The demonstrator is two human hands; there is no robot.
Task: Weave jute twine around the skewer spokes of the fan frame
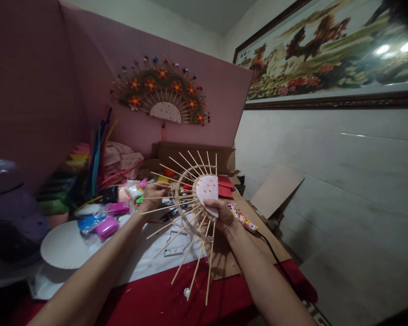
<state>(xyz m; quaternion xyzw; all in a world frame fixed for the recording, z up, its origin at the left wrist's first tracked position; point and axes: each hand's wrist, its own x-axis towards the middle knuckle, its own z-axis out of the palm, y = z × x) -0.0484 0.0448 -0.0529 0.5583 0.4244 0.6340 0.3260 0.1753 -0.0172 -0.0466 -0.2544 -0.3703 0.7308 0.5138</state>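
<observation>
My right hand [221,213] grips a half-round stick fan frame by its flat centre, thumb on the pale spotted half disc [207,188]. Thin wooden sticks [182,221] spread out from the disc towards the left. Brown twine [187,220] runs in a curved band across the sticks. On the frame's left side, my left hand [155,195] has its fingers closed near the band, seemingly pinching the twine; the fingertips are partly hidden among the sticks.
A finished-looking flowered fan [163,86] hangs on the pink board. Packets of coloured clay [107,227] and a white paper plate [63,244] lie left. A patterned glue gun [246,221] with a black cord rests on cardboard [268,249] at right.
</observation>
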